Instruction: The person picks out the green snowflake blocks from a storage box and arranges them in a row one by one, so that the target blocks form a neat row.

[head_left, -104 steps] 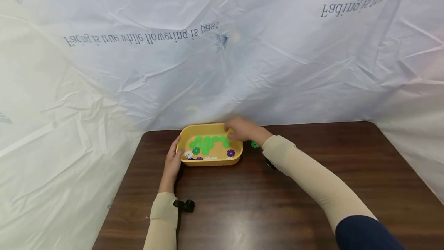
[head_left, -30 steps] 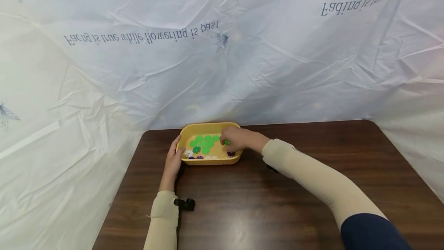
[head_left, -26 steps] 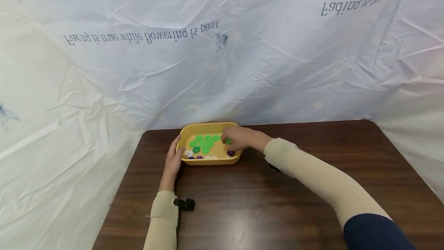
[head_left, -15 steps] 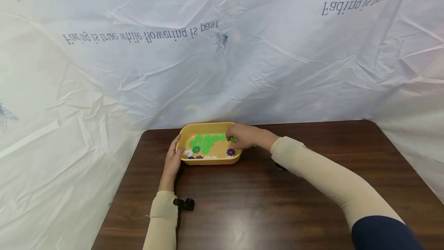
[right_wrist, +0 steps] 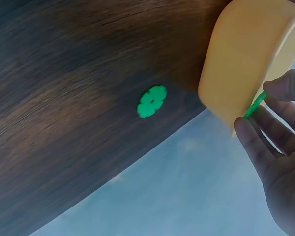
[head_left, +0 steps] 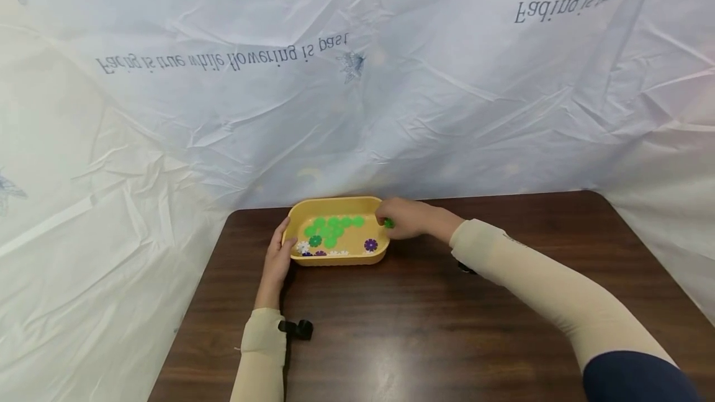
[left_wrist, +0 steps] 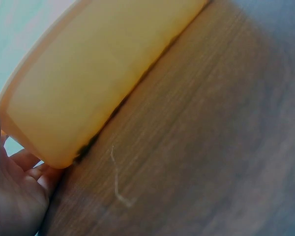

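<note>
My left hand grips the left end of a shallow yellow plastic tray, thumb over the rim and fingers against the outside. At the tray's right end, my right hand pinches a green snowflake disc edge-on between thumb and fingertips, right at the rim. A second green snowflake disc lies flat on the table just right of the tray; in the head view the right hand hides it. Inside the tray are several bright green discs, a darker green disc, a purple disc and white discs.
The dark wood-grain table carries the tray at its back edge, close against a hanging white printed cloth. A black wrist camera sits on the left sleeve, and a thin pale thread shows in the left wrist view.
My right hand has moved right, from over the inside of the tray to its right rim, keeping the green snowflake disc pinched and uncovering the purple disc. The left hand stays put.
</note>
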### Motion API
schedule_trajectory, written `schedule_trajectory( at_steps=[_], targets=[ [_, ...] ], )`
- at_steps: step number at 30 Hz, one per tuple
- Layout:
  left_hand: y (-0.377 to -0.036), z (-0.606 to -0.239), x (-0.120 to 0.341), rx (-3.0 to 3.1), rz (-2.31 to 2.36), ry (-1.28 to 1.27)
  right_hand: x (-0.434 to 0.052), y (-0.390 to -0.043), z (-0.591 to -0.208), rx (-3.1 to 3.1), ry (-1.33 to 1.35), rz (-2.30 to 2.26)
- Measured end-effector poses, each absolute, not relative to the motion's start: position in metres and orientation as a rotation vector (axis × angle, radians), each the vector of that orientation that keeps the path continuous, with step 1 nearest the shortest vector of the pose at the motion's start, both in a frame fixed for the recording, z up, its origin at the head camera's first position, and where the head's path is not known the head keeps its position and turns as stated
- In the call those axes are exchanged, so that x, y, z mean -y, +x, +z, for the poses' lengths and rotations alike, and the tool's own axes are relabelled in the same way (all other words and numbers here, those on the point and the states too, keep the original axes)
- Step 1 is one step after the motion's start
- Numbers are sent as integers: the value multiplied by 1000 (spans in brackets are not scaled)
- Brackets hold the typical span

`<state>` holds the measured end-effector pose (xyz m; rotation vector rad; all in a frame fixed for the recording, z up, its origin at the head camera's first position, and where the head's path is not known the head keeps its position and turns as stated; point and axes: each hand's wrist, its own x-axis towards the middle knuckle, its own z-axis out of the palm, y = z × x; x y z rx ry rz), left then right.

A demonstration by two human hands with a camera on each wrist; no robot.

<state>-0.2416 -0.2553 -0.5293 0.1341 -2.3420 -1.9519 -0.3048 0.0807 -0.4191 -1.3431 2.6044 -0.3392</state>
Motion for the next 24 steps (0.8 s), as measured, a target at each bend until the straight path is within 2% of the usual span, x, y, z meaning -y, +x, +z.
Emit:
schedule_trajectory(
  at_steps=[12, 24],
  targets=[
    [-240, -532, 257, 2353, -1919, 118, -108, -310, -428, -2625, -1224, -350],
    [-239, -532, 258, 2357, -1957, 104, -131, -314, -441, -2666, -1216, -347]
  ],
)
